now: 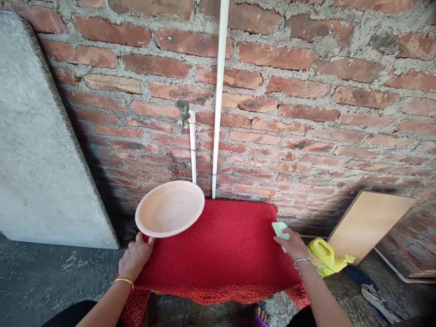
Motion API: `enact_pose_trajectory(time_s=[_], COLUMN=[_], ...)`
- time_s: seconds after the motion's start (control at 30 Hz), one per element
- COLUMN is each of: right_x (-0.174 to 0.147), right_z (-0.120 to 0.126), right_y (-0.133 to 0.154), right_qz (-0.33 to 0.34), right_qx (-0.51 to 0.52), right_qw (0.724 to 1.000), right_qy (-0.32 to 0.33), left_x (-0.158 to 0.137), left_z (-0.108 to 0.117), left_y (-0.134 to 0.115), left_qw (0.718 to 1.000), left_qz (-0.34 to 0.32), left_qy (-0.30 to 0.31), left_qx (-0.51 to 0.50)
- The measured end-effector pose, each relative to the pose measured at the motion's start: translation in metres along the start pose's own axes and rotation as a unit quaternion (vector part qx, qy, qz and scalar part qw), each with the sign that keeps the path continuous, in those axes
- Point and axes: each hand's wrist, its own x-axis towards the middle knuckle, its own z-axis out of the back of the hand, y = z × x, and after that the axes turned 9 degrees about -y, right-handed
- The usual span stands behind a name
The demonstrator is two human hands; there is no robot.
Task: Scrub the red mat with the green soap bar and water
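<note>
A shaggy red mat (218,254) lies spread over a low support, its front edge hanging down. My left hand (136,258) rests on the mat's left edge, thumb and fingers apart, close by the rim of a pale pink basin (172,209). That basin sits at the mat's back left corner; a few dark specks show inside. At the mat's right edge, my right hand (291,244) is closed around a pale green, flat, block-like object (279,229). My fingers partly cover this object, and its underside is hidden.
Behind the mat rises a brick wall (272,113) with a tap (183,113) and a white pipe (218,100). A grey slab (41,136) leans at left. On the right are a yellow jug (325,256), a wooden board (369,222) and slippers (378,299).
</note>
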Motion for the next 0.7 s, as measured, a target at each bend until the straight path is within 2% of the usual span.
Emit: enact_pose_trajectory(time_s=[0.07, 0.17, 0.23, 0.3, 0.4, 0.5, 0.6, 0.7], right_x=[-0.022, -0.061, -0.08, -0.086, -0.07, -0.036, -0.005, 0.012], right_z=[-0.018, -0.046, -0.059, -0.063, -0.051, -0.025, 0.0, 0.004], right_y=[0.04, 0.093, 0.114, 0.119, 0.092, 0.033, -0.028, -0.062], right_qz=[0.084, 0.218, 0.284, 0.302, 0.222, 0.095, -0.023, -0.109], right_qx=[0.028, 0.037, 0.02, 0.008, 0.02, 0.002, -0.05, -0.01], right_qw=[0.996, 0.974, 0.957, 0.95, 0.972, 0.994, 0.998, 0.994], right_qy=[0.013, 0.044, 0.064, 0.076, 0.075, 0.049, 0.009, -0.009], left_x=[0.001, 0.002, 0.003, 0.003, 0.002, -0.002, -0.007, -0.01], left_z=[0.0, 0.001, 0.001, 0.002, 0.004, 0.005, 0.009, 0.012], left_y=[0.0, 0.001, 0.001, 0.002, 0.002, -0.002, -0.007, -0.011], left_qw=[1.0, 1.0, 1.0, 1.0, 1.0, 1.0, 1.0, 1.0], left_qz=[0.002, 0.006, 0.004, 0.002, 0.004, 0.011, 0.019, 0.019], left_qy=[-0.001, 0.004, 0.006, 0.011, 0.012, 0.011, 0.011, 0.005], left_qx=[0.001, 0.0, 0.0, -0.001, -0.003, -0.002, -0.001, -0.004])
